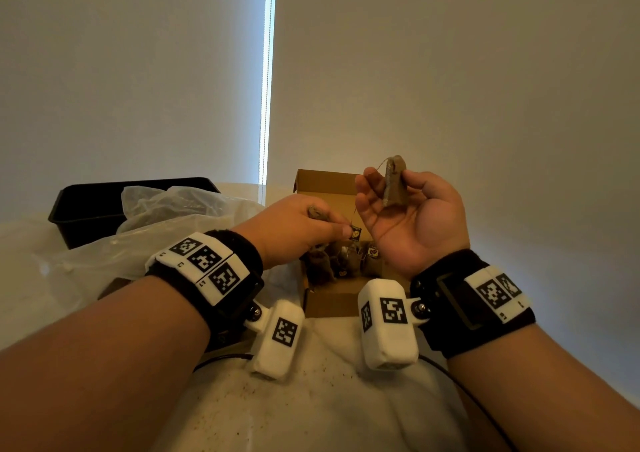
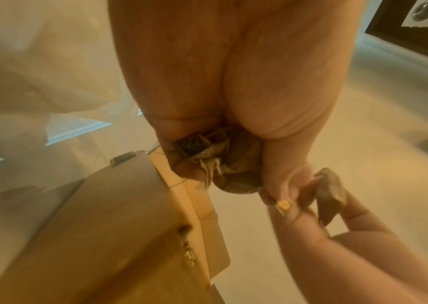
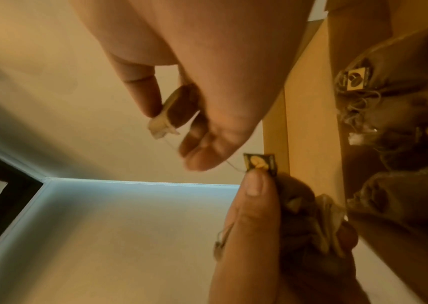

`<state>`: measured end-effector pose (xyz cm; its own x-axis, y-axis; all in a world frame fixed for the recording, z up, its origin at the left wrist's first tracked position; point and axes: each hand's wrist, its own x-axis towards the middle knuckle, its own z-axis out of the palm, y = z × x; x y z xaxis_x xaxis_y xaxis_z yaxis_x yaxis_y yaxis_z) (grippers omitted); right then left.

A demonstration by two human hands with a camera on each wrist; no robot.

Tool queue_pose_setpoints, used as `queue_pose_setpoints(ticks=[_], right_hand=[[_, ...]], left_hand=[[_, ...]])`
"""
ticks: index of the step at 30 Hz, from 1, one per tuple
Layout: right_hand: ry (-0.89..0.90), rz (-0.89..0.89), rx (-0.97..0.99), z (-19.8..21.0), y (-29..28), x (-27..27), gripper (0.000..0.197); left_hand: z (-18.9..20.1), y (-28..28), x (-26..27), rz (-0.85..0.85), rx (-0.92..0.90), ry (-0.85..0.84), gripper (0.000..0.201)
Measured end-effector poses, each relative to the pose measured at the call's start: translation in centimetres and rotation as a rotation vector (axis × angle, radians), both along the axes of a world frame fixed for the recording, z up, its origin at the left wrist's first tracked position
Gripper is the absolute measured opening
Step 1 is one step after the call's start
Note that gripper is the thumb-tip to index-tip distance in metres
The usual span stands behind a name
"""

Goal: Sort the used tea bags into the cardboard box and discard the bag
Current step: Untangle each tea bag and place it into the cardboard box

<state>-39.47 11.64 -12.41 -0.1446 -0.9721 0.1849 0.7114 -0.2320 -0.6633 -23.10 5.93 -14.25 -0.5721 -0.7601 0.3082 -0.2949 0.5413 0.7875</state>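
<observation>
The left hand is curled round a bunched tea bag, its thumb and forefinger pinching a small paper tag; the right hand, palm up and raised, pinches a second bag upright between thumb and fingers, the other fingers loosely open. A thin string runs from that second bag down to the tag in the left hand, so the two seem tied together by the thread. Both hands hang over the open box, which sits just beyond and below them and already holds several used bags. To the left of the left hand lies the crumpled plastic bag, with a black tray behind it. The risk, as I judge it, is the string: pulling the hands apart could tear the soft paper and spill leaves over the counter, already speckled with crumbs, or drag a settled bag out of the box.
</observation>
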Motion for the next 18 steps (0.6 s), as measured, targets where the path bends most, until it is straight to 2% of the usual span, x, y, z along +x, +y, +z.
queue_pose_setpoints(ticks=[1, 3, 5, 7, 9, 15, 18], right_hand=[[0.086, -0.077, 0.065, -0.1, -0.3, -0.3, 0.022], [0.313, -0.212, 0.217, -0.6, -0.9, -0.7, 0.027], [0.526, -0.259, 0.315, -1.1, -1.0, -0.6, 0.024], [0.705, -0.253, 0.317, -1.3, -0.8, -0.2, 0.014], [0.829, -0.260, 0.293, -1.4, -0.8, 0.2, 0.015], [0.950, -0.258, 0.232, -1.5, -0.3, 0.3, 0.016], [0.957, -0.302, 0.308, -1.8, -0.6, 0.3, 0.014]], left_hand=[[0.1, 0.0, 0.1, 0.002, 0.007, 0.022, 0.007], [0.2, -0.2, 0.2, 0.018, 0.028, 0.092, 0.010], [0.3, -0.4, 0.1, 0.055, 0.076, 0.186, 0.012], [0.3, -0.6, -0.1, 0.096, 0.110, 0.235, 0.015], [0.3, -0.6, -0.3, 0.134, 0.101, 0.231, 0.019], [0.5, -0.5, -0.3, 0.160, 0.070, 0.168, 0.020], [0.3, -0.8, -0.2, 0.202, 0.094, 0.158, 0.025]])
